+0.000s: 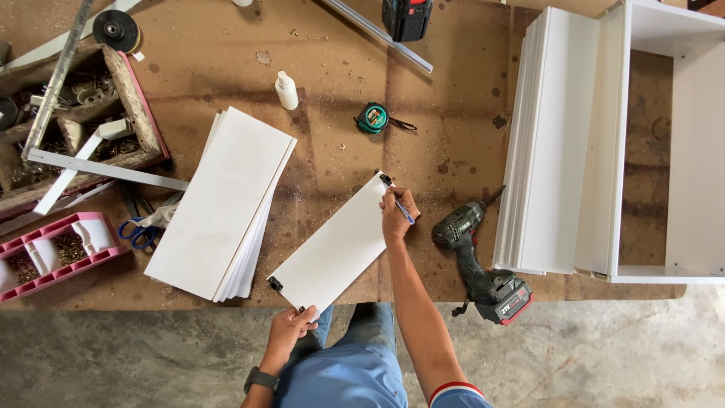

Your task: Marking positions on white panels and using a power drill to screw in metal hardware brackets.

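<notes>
A white rectangular panel (332, 245) lies slanted on the brown workbench (332, 91), with small black fittings at its corners. My left hand (291, 323) grips the panel's near corner at the bench's front edge. My right hand (396, 213) rests on the panel's far right edge and holds a blue pen (400, 208), its tip near the black fitting at the top corner. A dark cordless drill (479, 261) lies just right of my right hand.
A stack of white panels (219, 204) lies to the left. A white cabinet carcass (627, 143) and upright boards stand right. A teal tape measure (372, 118), small white bottle (286, 90), blue-handled scissors (136, 233), pink screw tray (53, 253) and wooden parts box (140, 113) surround the work.
</notes>
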